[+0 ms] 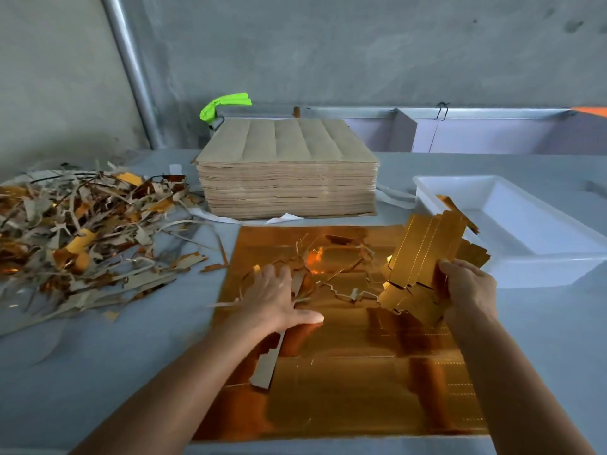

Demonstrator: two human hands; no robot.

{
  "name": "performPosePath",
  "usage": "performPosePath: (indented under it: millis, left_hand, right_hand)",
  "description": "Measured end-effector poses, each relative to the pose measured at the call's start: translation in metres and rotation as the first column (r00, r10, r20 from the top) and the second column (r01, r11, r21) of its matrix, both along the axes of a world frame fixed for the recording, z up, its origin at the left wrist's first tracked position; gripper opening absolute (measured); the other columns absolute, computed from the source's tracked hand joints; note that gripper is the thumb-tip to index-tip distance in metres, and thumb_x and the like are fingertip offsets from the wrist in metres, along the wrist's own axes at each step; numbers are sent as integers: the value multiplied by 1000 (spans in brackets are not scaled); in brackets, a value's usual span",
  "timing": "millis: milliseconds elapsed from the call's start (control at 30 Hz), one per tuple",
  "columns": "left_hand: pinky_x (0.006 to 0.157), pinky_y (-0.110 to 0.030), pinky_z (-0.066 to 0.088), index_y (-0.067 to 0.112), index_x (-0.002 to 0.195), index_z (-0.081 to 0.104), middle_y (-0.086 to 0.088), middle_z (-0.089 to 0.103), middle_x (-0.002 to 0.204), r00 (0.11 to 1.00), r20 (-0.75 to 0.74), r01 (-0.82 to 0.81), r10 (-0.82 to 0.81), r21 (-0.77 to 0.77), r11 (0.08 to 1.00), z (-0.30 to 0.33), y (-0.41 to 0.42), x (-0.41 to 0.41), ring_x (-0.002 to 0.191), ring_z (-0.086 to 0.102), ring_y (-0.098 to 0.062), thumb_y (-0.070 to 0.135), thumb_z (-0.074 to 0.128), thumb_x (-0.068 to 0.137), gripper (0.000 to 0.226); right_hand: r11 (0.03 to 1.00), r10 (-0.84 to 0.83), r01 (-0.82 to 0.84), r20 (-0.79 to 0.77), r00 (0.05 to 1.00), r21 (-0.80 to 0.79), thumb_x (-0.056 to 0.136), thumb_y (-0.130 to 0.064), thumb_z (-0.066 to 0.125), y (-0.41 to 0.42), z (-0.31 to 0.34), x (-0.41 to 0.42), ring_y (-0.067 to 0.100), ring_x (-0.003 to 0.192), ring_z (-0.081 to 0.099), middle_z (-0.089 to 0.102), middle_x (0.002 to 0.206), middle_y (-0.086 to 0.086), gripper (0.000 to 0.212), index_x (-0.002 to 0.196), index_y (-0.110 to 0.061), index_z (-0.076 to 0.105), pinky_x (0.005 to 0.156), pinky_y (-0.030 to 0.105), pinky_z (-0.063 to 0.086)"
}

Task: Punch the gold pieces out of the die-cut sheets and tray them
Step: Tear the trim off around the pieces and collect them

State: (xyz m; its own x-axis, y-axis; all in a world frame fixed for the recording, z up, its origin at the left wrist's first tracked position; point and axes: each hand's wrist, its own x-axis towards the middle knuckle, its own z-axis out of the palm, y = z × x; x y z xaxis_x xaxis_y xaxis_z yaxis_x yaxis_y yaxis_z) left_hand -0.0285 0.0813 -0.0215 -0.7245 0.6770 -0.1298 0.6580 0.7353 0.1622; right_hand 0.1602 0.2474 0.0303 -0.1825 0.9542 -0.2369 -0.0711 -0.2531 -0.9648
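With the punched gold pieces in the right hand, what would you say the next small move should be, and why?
Probably carry the bundle of gold pieces rightward and drop it into the white tray. The right hand already grips them free of the gold sheet, the tray sits just beyond, and the left hand lies on the leftover scrap.

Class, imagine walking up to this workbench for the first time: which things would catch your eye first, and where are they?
The shiny gold die-cut sheet spread across the near middle of the table grabs attention first, with the right hand gripping a bunch of punched gold pieces above its right edge. The tangled scrap pile sprawls at the left, and a tall stack of brown sheets stands behind.
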Motion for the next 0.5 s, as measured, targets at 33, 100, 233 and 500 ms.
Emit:
performPosePath:
  millis: [33, 100, 233, 500]
  left_hand:
    - [100, -43, 41, 17, 145, 25, -11, 32, 147, 999, 0, -45, 45, 40, 998, -2, 3, 2, 134, 36, -30, 70, 64, 70, 100]
    - [78, -25, 45, 14, 132, 44, -3, 53, 120, 992, 58, -116, 108, 145, 983, 2, 5, -4, 110, 55, -21, 51, 64, 83, 64]
    - [58, -20, 37, 13, 104, 60, 1, 58, 90, 963, 249, -144, 101, 160, 977, 17, -3, -27, 80, 56, -12, 19, 66, 87, 19]
    - [68, -32, 45, 1, 108, 64, -10, 63, 89, 893, 382, -451, 239, 734, 509, 51, -32, -115, 78, 58, -23, 10, 58, 92, 19]
  right_hand:
    - [1000, 12, -12, 7, 1000, -3, 93, -11, 59, -1, -1, -2, 10, 60, 52, 55, 69, -2, 27, 69, -23, 57, 53, 25, 45]
    - [1000, 27, -27, 23, 999, 10, 94, -13, 58, -3, -2, -6, 11, 63, 52, 56, 71, -1, 28, 68, -24, 57, 56, 27, 47]
    - [998, 57, -59, 45, 997, 27, 93, -16, 60, -9, -3, -10, 12, 68, 52, 56, 75, -1, 26, 69, -27, 57, 73, 36, 52]
    - [967, 235, -238, 40, 971, 90, 95, -18, 56, -24, -11, -28, 9, 49, 63, 67, 64, 2, 14, 82, -17, 63, 52, 29, 50]
